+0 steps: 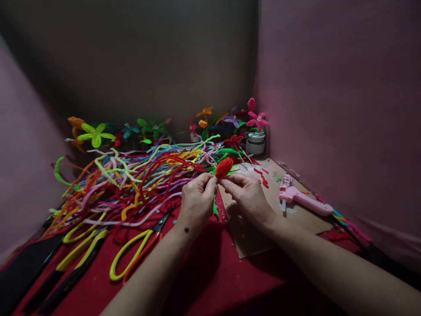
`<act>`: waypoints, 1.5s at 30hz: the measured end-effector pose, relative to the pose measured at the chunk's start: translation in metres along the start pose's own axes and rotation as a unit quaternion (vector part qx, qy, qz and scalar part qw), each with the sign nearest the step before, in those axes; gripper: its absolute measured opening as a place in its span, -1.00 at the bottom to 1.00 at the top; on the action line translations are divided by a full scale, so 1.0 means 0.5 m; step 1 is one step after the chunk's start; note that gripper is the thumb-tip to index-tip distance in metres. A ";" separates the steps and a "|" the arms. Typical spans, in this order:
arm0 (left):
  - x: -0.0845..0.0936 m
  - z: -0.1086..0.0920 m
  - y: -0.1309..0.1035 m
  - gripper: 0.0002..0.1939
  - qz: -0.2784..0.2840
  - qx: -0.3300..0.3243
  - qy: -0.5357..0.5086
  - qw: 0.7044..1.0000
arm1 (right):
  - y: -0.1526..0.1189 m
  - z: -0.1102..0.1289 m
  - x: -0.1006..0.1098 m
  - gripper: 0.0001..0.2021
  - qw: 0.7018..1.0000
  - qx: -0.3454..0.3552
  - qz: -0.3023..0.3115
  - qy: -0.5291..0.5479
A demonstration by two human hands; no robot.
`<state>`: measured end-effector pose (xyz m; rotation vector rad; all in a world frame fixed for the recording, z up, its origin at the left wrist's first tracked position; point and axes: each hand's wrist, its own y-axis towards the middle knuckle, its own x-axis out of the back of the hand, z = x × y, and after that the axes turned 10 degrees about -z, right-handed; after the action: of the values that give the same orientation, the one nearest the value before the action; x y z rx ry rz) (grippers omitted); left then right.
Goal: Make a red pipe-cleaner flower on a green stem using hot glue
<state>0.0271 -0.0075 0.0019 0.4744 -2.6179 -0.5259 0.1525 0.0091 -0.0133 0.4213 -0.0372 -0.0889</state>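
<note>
Between my two hands is a red pipe-cleaner flower bud (224, 168), held upright and leaning slightly right. My left hand (200, 193) pinches its base between thumb and forefinger. From the other side, my right hand (245, 193) closes its thumb and fingers on the same base. A green stem (215, 206) hangs down below the fingertips. A large heap of loose coloured pipe cleaners (131, 175) lies just beyond and left of my left hand.
Scissors (131, 254) and yellow-handled pliers (82, 250) lie at the left on the red cloth (204, 272). To the right, a pink glue gun (305, 202) rests on brown cardboard (250, 241). Finished pipe-cleaner flowers (96, 135) and a white-grey pot (255, 143) stand along the back.
</note>
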 end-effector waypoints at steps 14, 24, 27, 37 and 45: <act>0.012 0.004 0.012 -0.84 0.229 0.292 -0.363 0.855 | 0.026 -0.036 0.010 -0.77 0.898 -0.236 0.181 0.323; 0.011 0.007 0.013 -0.74 0.249 0.240 -0.317 0.883 | 0.014 -0.030 -0.005 -0.86 0.898 -0.217 0.117 0.366; 0.008 -0.002 0.010 -0.72 0.205 0.180 -0.241 0.931 | 0.014 -0.032 -0.009 -0.88 0.902 -0.206 0.103 0.366; -0.011 0.001 -0.017 -0.89 -0.002 -0.045 -0.102 0.994 | 0.007 -0.022 -0.017 -0.85 0.896 -0.204 0.058 0.391; -0.007 0.025 -0.019 -0.74 -0.019 -0.296 0.207 0.933 | -0.001 -0.045 -0.029 -0.82 0.902 -0.233 0.008 0.364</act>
<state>0.0265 -0.0109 -0.0138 0.3817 -1.9274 -1.0538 0.1393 0.0193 -0.0341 -0.0476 0.7106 0.0815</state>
